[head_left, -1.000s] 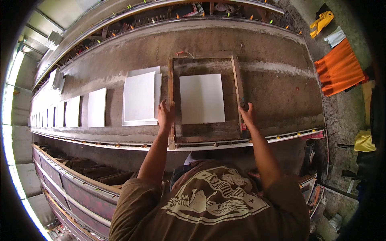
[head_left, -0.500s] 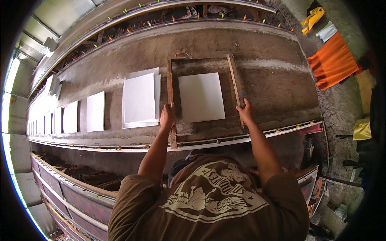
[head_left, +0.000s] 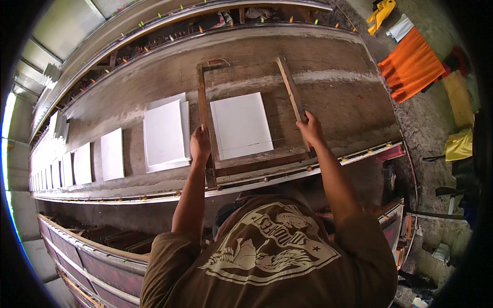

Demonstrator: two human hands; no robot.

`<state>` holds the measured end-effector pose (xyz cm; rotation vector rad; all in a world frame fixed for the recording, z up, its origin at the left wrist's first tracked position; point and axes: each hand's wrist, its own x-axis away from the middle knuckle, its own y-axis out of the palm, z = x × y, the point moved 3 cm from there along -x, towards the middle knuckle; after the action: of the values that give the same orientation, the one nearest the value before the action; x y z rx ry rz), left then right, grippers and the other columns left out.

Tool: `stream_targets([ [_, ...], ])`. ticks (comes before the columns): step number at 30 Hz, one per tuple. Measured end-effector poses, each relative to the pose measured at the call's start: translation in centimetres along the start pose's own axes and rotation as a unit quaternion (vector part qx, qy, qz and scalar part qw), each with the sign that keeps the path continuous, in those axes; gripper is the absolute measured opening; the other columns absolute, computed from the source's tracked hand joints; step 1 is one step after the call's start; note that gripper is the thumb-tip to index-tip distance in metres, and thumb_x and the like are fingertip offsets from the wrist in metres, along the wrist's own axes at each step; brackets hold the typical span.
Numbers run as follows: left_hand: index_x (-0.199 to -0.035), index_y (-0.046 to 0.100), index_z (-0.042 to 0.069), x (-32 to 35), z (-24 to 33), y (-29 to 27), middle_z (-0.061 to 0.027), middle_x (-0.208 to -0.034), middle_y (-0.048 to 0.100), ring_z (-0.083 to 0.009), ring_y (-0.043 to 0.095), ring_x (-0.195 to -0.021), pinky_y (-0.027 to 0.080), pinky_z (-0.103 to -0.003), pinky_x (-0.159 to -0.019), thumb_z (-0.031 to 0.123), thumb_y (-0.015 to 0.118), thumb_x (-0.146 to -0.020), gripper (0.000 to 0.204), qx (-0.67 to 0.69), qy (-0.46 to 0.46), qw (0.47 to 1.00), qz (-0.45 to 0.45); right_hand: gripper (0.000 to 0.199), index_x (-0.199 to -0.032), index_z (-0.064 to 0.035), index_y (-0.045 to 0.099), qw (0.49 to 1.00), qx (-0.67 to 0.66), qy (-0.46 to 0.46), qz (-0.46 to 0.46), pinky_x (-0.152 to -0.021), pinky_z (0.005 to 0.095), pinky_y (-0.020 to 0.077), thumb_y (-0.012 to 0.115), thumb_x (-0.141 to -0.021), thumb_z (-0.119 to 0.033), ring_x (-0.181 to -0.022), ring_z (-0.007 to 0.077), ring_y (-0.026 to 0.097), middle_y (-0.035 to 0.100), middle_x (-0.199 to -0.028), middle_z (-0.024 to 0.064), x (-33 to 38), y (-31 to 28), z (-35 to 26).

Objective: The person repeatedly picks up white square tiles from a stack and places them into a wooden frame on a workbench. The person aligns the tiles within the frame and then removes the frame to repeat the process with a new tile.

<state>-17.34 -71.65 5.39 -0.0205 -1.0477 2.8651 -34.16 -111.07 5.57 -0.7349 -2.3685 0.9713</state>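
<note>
Brown rectangular wooden frame [head_left: 291,91] — my left hand [head_left: 200,144] and right hand [head_left: 311,129] grip it around one flat white sheet [head_left: 242,124]; other sheets [head_left: 165,134] lie outside.

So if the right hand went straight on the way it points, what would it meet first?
Probably more of the wooden frame's right bar, which the right hand grips; depth past its far end is unclear.

Orange and green pegs [head_left: 291,19] dot the far edge of the table [head_left: 349,115]. Past its right edge: orange cloth [head_left: 412,64], white cloth [head_left: 400,27] adjoining.
</note>
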Motion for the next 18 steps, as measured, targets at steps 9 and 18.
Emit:
stream_targets([
  [9,-0.12,0.065,0.003,0.6,7.6,8.3,-0.0255,-0.101,0.068,-0.0454,0.065,-0.097,0.05,-0.053,-0.085,0.037,0.04,-0.106,0.043,-0.021,0.015,0.998,-0.061,0.061,-0.146,-0.003,0.05,0.997,-0.042,-0.047,0.045,-0.094,0.0444,0.0549,0.073,-0.092,-0.019,-0.114,0.0318,0.066,0.065,-0.129,0.0195,-3.8,-9.3,5.0],
  [18,-0.134,0.061,0.008,5.7,15.0,19.6,-0.0259,-0.109,0.066,-0.0435,0.063,-0.102,0.049,-0.051,-0.09,0.041,0.041,-0.107,0.047,-0.029,0.02,0.998,-0.05,0.067,-0.151,-0.0019,0.044,0.997,-0.056,-0.019,0.058,-0.103,0.0452,0.05,0.071,-0.093,-0.02,-0.125,0.0346,0.06,0.058,-0.139,0.0217,-8.7,-14.4,20.2],
])
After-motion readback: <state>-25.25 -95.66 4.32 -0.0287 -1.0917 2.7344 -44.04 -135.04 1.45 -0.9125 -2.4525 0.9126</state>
